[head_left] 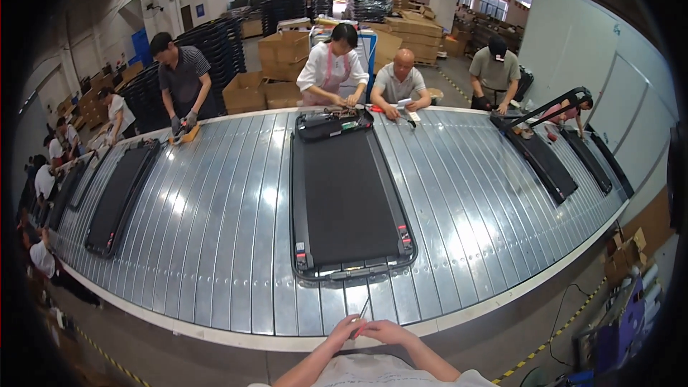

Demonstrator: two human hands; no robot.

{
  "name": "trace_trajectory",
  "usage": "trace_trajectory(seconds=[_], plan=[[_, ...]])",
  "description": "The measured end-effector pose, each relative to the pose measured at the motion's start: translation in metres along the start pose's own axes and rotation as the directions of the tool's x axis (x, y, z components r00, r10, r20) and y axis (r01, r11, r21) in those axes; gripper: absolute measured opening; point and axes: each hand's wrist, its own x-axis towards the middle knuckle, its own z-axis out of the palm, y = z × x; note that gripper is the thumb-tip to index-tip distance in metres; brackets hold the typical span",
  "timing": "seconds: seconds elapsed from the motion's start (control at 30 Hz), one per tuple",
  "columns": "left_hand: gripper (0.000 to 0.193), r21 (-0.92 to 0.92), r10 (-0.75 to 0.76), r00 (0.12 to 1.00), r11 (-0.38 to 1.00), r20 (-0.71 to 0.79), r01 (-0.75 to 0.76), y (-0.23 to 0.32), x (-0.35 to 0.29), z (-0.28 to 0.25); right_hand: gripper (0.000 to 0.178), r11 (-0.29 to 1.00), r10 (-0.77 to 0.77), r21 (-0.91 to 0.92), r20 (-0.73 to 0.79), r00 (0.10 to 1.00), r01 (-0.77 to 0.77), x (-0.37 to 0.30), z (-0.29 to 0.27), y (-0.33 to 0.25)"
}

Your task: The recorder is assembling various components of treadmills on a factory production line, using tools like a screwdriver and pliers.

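Observation:
My left hand (345, 327) and my right hand (381, 330) meet at the near edge of the metal conveyor table. Both are closed around what looks like a screwdriver (365, 307). Its thin shaft points away from me, and a bit of red handle shows between my fingers. Straight ahead lies a flat black treadmill (349, 197), its near end a short way beyond my hands. Red labels mark its near corners. At the far end, its motor housing has wiring and parts exposed, and a co-worker in white has both hands there.
The slatted conveyor table (222, 244) curves across the view. More treadmills lie to the left (123, 197) and right (539, 161), the right one with a raised frame. Several co-workers stand along the far side. Cardboard boxes (283, 54) and stacked black frames (215, 54) fill the back.

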Motion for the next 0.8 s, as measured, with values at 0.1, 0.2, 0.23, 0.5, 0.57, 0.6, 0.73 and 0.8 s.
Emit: trace_trajectory(seconds=[0.1,0.2,0.23,0.5,0.57,0.6,0.73,0.8], plan=[[0.056,-0.078,0.008,1.0,0.997,0.019,-0.007,0.034,-0.01,-0.067,0.032,0.995,0.083,-0.059,0.055,0.995,-0.08,0.055,0.009,-0.07],[0.067,-0.094,0.047,0.99,0.995,0.132,-0.035,0.045,-0.006,-0.142,0.038,0.997,0.059,-0.049,0.121,0.991,-0.053,0.111,0.02,-0.112],[0.07,-0.086,0.055,0.983,0.995,0.175,-0.04,0.053,-0.007,-0.161,0.039,0.999,0.014,-0.05,0.129,0.992,-0.008,0.127,0.029,-0.116],[0.072,-0.07,0.039,0.971,0.997,0.234,-0.023,0.075,-0.037,-0.231,0.034,0.999,0.042,-0.012,0.123,0.991,-0.041,0.165,0.073,-0.159],[0.073,-0.091,0.063,0.975,0.995,0.214,-0.045,0.059,-0.035,-0.207,0.034,0.999,0.038,-0.017,0.106,0.994,-0.036,0.147,0.071,-0.137],[0.072,-0.07,0.077,0.975,0.996,0.209,-0.063,0.048,-0.029,-0.192,0.033,0.999,0.032,-0.018,0.085,0.996,-0.031,0.133,0.067,-0.122],[0.069,-0.016,0.128,0.977,0.992,0.171,-0.127,0.005,-0.024,-0.086,0.032,0.973,0.169,0.139,0.13,0.977,-0.187,0.055,0.044,-0.035],[0.067,0.013,0.173,0.976,0.984,0.13,-0.176,-0.014,-0.016,-0.004,0.034,0.99,0.099,0.089,0.145,0.984,-0.113,-0.005,0.01,0.017]])
